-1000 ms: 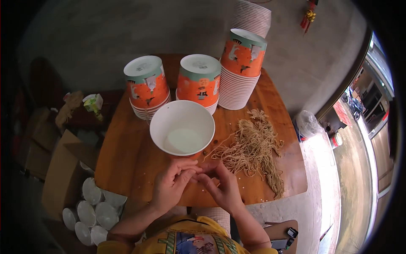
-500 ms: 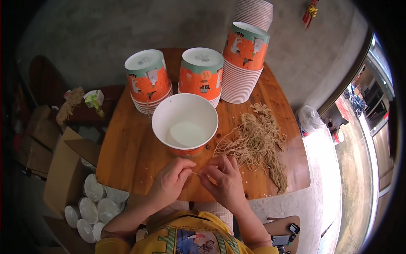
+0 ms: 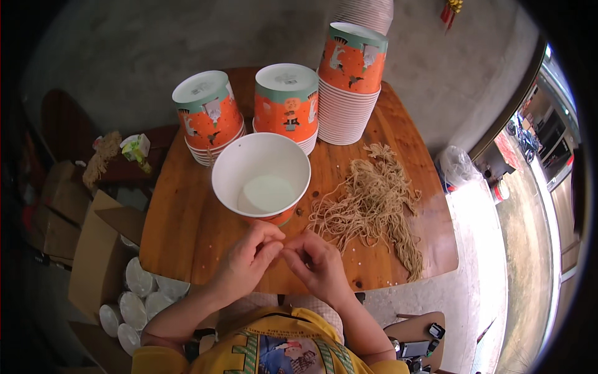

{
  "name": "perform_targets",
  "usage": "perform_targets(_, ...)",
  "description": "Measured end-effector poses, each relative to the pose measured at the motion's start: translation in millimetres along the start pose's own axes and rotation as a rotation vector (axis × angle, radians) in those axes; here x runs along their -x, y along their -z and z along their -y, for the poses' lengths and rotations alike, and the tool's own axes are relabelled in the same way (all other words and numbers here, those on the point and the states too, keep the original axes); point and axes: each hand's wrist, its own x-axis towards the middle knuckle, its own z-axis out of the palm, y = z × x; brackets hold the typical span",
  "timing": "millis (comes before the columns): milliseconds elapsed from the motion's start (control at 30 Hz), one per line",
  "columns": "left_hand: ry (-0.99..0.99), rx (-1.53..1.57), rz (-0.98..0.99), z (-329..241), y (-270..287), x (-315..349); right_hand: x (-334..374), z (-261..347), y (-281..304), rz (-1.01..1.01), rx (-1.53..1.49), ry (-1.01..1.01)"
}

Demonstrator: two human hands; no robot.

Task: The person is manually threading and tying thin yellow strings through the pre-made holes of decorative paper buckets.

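My left hand (image 3: 252, 254) and my right hand (image 3: 316, 265) meet just over the table's near edge. Both pinch a thin tan cord, which the fingertips almost wholly hide. Right in front of them an open paper bucket (image 3: 268, 156) stands upright, white inside with an orange printed outside. One small hole shows near its far rim. To the right of my hands lies a loose, tangled heap of tan cords (image 3: 374, 199).
Upside-down orange buckets in stacks (image 3: 215, 118) (image 3: 286, 103) (image 3: 352, 62) line the table's (image 3: 187, 249) far side. A carton (image 3: 99, 249) of white-ended rolls or cups sits lower left. A stool (image 3: 430, 355) holding small devices is lower right. A doorway opens at right.
My hands have drawn closer together, and the short span of cord between them is now mostly covered by fingers. The whole view has shifted slightly; bucket and heap stay put on the table.
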Motion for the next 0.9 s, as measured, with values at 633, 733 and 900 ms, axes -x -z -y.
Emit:
perform_targets(633, -0.196, -0.465, 0.022, -16.7, 11.7, -51.7, -27.8, -36.5, -14.4, -0.31, -0.146, -0.191)
perform_targets(733, -0.184, -0.453, 0.033, -16.1, 11.9, -52.1, -28.3, -34.7, -13.6, -0.299, -0.118, -0.201)
perform_targets(900, -0.171, -0.466, 0.055, -18.4, 13.3, -51.7, -30.8, -35.2, -14.3, -0.312, -0.105, -0.187)
